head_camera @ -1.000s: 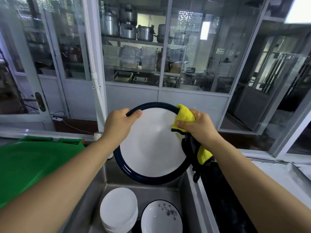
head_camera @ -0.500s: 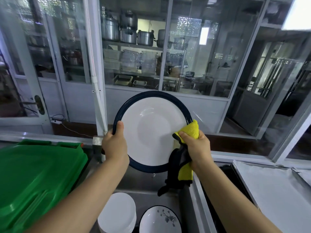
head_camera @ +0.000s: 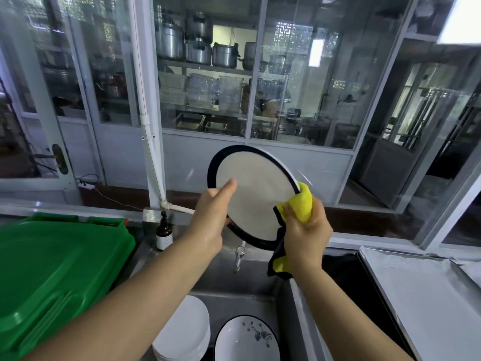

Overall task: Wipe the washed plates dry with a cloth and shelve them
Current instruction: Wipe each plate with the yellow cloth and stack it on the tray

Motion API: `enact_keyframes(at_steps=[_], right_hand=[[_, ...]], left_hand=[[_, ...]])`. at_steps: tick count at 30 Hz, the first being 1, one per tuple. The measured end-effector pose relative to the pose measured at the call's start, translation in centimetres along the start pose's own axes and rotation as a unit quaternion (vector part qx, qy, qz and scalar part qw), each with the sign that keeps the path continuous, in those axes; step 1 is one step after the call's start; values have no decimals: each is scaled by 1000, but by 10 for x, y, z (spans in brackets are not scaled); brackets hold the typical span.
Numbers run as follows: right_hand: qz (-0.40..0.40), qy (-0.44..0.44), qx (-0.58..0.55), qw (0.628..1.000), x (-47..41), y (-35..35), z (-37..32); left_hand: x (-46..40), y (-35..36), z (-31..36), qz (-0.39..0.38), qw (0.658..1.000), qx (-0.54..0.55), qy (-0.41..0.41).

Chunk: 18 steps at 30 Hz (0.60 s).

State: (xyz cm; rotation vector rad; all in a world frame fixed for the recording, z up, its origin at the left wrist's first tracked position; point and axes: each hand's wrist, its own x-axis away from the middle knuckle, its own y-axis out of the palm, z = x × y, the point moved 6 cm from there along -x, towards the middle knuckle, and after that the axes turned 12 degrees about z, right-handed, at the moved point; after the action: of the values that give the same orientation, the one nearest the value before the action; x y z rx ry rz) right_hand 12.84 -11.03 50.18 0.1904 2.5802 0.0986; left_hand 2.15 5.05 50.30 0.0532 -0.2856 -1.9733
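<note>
I'm looking down on a stainless-steel sink basin [head_camera: 242,280], dull brushed metal w/ a small chrome tap [head_camera: 238,256] on its back wall. Left of it sits a glossy green plastic bin lid [head_camera: 52,277], ribbed near the front; right of it a flat grey metal tray [head_camera: 426,298] on the counter. A small brown glass bottle w/ white label [head_camera: 164,231] stands at the sink's back-left corner. Behind is a wall of white-framed glass panels [head_camera: 299,87]; thru them I see steel pots [head_camera: 197,45] on shelves & clear plastic tubs below.

Held up over the sink, tilted edge-on toward me: a round white plate with dark navy rim [head_camera: 256,196], smooth, a bit motion-blurred. My left hand [head_camera: 212,217] grips its lower-left rim, thumb laid across the plate face, fingers hidden behind. My right hand [head_camera: 305,230] is curled tight around a fluffy yellow microfibre cloth with black edging [head_camera: 299,204], pressed onto the plate's right rim; a tail of cloth hangs below the fist.

In the basin below: a stack of plain white round plates [head_camera: 184,332] and, just beside it on the right, a white bowl with dark rim and a blue flower sprig [head_camera: 246,340]
</note>
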Motion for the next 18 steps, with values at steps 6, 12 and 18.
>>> enact_keyframes(at_steps=[6,12,18], right_hand=[[21,-439,106,892,38,7,-28],[-75,-528,62,844,61,7,-10],[-220,-524,72,820,72,11,16]], left_hand=[[4,17,8,-2,970,146,-194],[-2,-5,-21,50,969,156,-183],[-5,-20,-20,-32,976,164,-137]])
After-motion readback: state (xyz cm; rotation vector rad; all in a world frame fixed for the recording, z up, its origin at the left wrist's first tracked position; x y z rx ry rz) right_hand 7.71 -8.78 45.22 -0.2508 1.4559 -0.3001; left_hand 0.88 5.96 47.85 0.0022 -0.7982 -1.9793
